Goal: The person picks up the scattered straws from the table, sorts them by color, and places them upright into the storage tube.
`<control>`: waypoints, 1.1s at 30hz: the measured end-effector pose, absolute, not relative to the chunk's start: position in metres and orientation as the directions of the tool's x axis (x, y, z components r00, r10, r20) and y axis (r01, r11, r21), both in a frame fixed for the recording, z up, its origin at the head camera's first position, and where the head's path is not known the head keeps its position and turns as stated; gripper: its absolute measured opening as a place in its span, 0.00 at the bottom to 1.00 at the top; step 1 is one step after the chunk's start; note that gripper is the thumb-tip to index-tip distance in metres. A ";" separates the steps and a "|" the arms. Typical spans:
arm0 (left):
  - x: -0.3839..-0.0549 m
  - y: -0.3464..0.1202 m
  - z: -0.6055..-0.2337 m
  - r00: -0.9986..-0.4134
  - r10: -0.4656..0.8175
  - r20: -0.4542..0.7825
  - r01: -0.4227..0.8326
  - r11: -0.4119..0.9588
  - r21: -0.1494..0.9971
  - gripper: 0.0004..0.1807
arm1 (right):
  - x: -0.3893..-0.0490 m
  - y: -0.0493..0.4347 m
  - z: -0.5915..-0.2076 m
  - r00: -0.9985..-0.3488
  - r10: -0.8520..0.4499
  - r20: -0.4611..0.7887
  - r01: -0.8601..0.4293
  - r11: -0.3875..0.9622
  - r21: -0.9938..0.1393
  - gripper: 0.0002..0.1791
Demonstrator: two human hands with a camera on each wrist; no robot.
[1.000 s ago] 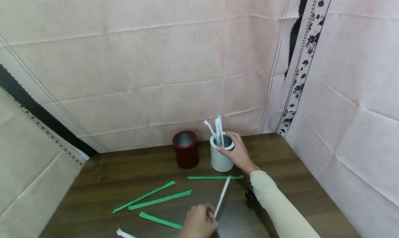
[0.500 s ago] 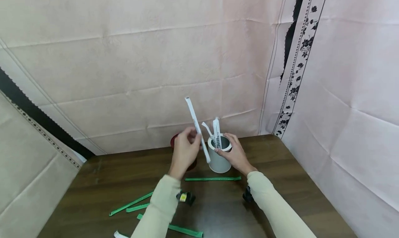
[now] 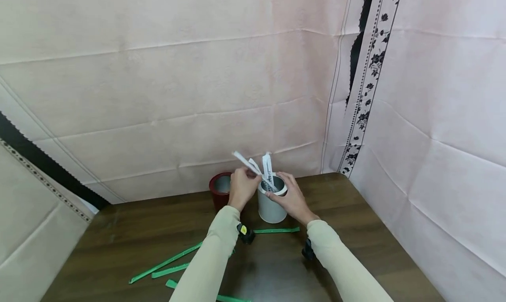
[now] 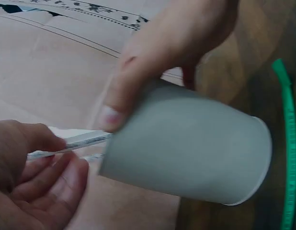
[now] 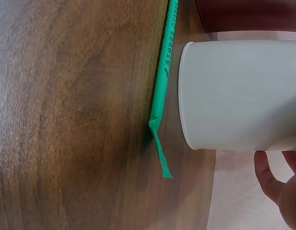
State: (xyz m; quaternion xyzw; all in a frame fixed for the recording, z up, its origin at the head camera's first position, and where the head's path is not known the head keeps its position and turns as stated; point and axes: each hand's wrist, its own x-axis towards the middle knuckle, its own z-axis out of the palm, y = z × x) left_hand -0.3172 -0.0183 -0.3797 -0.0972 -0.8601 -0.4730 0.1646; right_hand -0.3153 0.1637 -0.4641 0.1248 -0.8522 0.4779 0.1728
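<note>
A white paper-wrapped straw [image 3: 243, 160] is pinched between the thumb and fingers of my left hand [image 3: 243, 188]. It leans to the left, its lower end at the mouth of a white cup [image 3: 271, 209]. Several other white wrapped straws [image 3: 267, 165] stand in that cup. My right hand [image 3: 293, 200] grips the cup near its rim, thumb in front, as the left wrist view also shows. In that view the pinched straw [image 4: 88, 139] reaches the cup's rim.
A dark red cup [image 3: 218, 199] stands left of the white one, partly behind my left hand. Green wrapped straws lie on the brown table [image 3: 99, 249]: one [image 3: 278, 230] before the white cup, others [image 3: 166, 263] at front left, partly under my left sleeve. Pale cloth [image 3: 178, 95] hangs behind.
My left hand has carried the white straw forward from the table's front to the white cup, tilting its lower end to the mouth. My right hand has kept its grip on the cup.
</note>
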 end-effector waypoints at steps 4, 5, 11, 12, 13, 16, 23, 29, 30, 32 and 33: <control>-0.307 -0.023 -0.392 -0.947 0.066 0.313 0.294 0.565 0.771 0.10 | -0.316 0.161 -0.465 -0.912 -0.047 0.408 -0.373 0.507 -0.777 0.47; -0.304 -0.027 -0.393 -0.951 0.077 0.300 0.290 0.559 0.777 0.12 | -0.316 0.159 -0.465 -0.913 -0.052 0.404 -0.373 0.507 -0.777 0.47; -0.278 -0.060 -0.382 -0.950 0.176 0.257 0.311 0.509 0.803 0.20 | -0.318 0.158 -0.463 -0.919 -0.075 0.387 -0.369 0.510 -0.777 0.48; -0.273 -0.067 -0.379 -0.945 0.205 0.257 0.327 0.508 0.797 0.19 | -0.319 0.159 -0.462 -0.920 -0.069 0.386 -0.365 0.510 -0.779 0.48; -0.269 -0.076 -0.375 -0.937 0.238 0.256 0.345 0.514 0.785 0.17 | -0.319 0.161 -0.462 -0.922 -0.061 0.383 -0.358 0.511 -0.781 0.47; -0.253 -0.106 -0.368 -0.910 0.345 0.232 0.394 0.538 0.746 0.14 | -0.320 0.164 -0.461 -0.924 -0.051 0.378 -0.348 0.518 -0.782 0.47; -0.209 -0.186 -0.376 -0.807 0.587 0.070 0.457 0.544 0.704 0.10 | -0.320 0.175 -0.462 -0.924 -0.045 0.381 -0.345 0.531 -0.774 0.48; -0.178 -0.242 -0.414 -0.687 0.726 -0.032 0.482 0.489 0.727 0.07 | -0.321 0.175 -0.463 -0.923 -0.045 0.382 -0.348 0.522 -0.779 0.48; -0.173 -0.250 -0.423 -0.670 0.741 -0.051 0.479 0.484 0.733 0.08 | -0.321 0.174 -0.463 -0.923 -0.049 0.381 -0.349 0.522 -0.778 0.48; -0.163 -0.264 -0.440 -0.645 0.759 -0.091 0.449 0.473 0.758 0.09 | -0.322 0.170 -0.464 -0.923 -0.059 0.379 -0.353 0.518 -0.779 0.48; -0.159 -0.269 -0.449 -0.633 0.767 -0.110 0.436 0.470 0.768 0.10 | -0.322 0.167 -0.465 -0.924 -0.065 0.377 -0.354 0.519 -0.778 0.48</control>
